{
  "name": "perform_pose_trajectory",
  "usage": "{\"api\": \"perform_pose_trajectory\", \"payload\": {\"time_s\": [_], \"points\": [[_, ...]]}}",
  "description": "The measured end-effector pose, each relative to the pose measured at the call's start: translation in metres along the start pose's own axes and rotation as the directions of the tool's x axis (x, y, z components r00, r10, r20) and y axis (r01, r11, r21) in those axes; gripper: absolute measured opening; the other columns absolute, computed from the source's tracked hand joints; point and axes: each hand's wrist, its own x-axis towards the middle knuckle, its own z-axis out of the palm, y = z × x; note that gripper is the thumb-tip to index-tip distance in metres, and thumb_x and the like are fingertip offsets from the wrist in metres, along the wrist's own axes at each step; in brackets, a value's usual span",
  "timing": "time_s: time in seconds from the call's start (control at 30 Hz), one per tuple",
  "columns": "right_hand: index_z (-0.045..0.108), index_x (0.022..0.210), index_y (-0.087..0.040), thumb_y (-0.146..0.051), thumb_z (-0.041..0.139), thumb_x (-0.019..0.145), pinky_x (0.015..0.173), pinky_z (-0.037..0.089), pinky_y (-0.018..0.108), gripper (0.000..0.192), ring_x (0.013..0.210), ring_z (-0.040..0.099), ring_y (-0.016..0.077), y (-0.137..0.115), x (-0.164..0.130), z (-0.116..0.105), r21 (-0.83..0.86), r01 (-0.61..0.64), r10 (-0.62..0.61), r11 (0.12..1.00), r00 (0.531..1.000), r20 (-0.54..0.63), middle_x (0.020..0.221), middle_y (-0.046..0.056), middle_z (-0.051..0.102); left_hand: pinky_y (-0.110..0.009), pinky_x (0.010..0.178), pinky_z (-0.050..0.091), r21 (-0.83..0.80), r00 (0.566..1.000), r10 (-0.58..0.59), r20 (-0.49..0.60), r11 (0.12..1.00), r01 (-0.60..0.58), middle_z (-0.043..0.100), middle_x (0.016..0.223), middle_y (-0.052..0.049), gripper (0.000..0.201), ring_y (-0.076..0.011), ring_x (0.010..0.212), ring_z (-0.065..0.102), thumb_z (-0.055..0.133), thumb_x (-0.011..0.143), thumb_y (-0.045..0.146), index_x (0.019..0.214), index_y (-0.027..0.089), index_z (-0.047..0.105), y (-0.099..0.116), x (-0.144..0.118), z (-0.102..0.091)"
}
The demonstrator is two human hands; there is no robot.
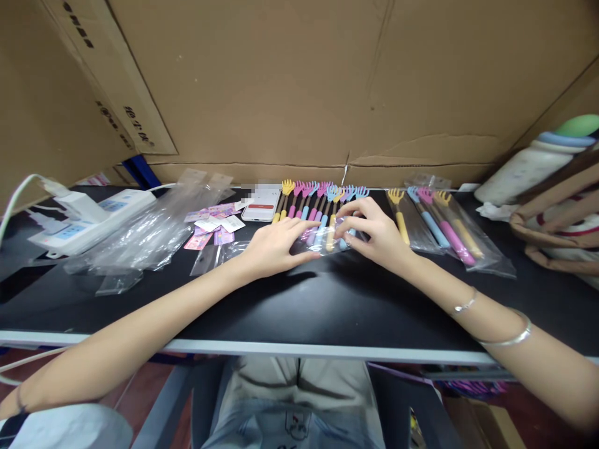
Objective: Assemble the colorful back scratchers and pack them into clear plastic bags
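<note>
Spanning the whole background, a cardboard wall [299,81] stands behind a black table [290,305] with a pale front edge. On the table's left lies a white power strip [88,218] beside a heap of empty clear bags [145,234]; at far right sit a brown bag [561,218] and a white bottle [538,162]. Right of centre, two sealed packs of scratchers [442,227] lie side by side. At centre back, a row of loose back scratchers [318,202], hand-shaped heads in yellow, pink and blue, lies just beside a white phone [261,204]. The left hand [276,246] rests palm-down, fingers nearly flat and slightly spread, fingertips pressing one end of a clear pouch [322,239] that holds several scratcher handles. The right hand [374,234] is curled, thumb and forefingers pinching the pouch's other end; it grips nothing else. Small pink cards [213,224] lie scattered left of the phone
</note>
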Motion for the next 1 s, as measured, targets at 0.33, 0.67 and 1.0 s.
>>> {"api": "perform_pose_trajectory", "payload": {"time_s": [0.33, 0.67, 1.0], "points": [[0.066, 0.081, -0.023, -0.012, 0.054, 0.084, 0.082, 0.043, 0.038, 0.016, 0.094, 0.051, 0.0208, 0.001, 0.002, -0.004, -0.075, 0.033, -0.035, 0.997, 0.999, -0.033, 0.097, 0.006, 0.06, -0.027, 0.069, 0.042, -0.055, 0.997, -0.044, -0.06, 0.998, 0.041, 0.066, 0.097, -0.002, 0.049, -0.0192, 0.086, 0.062, 0.061, 0.082, 0.053, 0.122, 0.026, 0.056, 0.001, 0.002, -0.004], [0.065, 0.092, -0.023, -0.017, 0.054, 0.085, 0.082, 0.044, 0.038, 0.015, 0.093, 0.054, 0.021, 0.002, 0.004, -0.009, -0.098, 0.013, -0.019, 0.995, 0.998, -0.06, 0.095, 0.006, 0.063, -0.023, 0.065, 0.039, -0.084, 0.993, -0.096, -0.065, 0.992, 0.091, 0.066, 0.1, 0.002, 0.039, -0.0154, 0.082, 0.061, 0.061, 0.084, 0.048, 0.119, 0.029, 0.057, 0.0, 0.002, -0.006], [0.063, 0.089, -0.02, -0.032, 0.052, 0.083, 0.061, 0.042, 0.027, 0.017, 0.065, 0.061, 0.0168, 0.044, -0.007, -0.035, -0.323, -0.424, 0.499, 0.846, 0.843, 0.202, 0.072, 0.002, 0.066, -0.025, 0.072, 0.043, -0.112, 0.996, -0.035, -0.076, 0.993, 0.026, 0.063, 0.106, -0.004, 0.036, -0.0163, 0.085, 0.059, 0.059, 0.088, 0.039, 0.12, 0.022, 0.056, -0.009, 0.004, 0.0]]}}
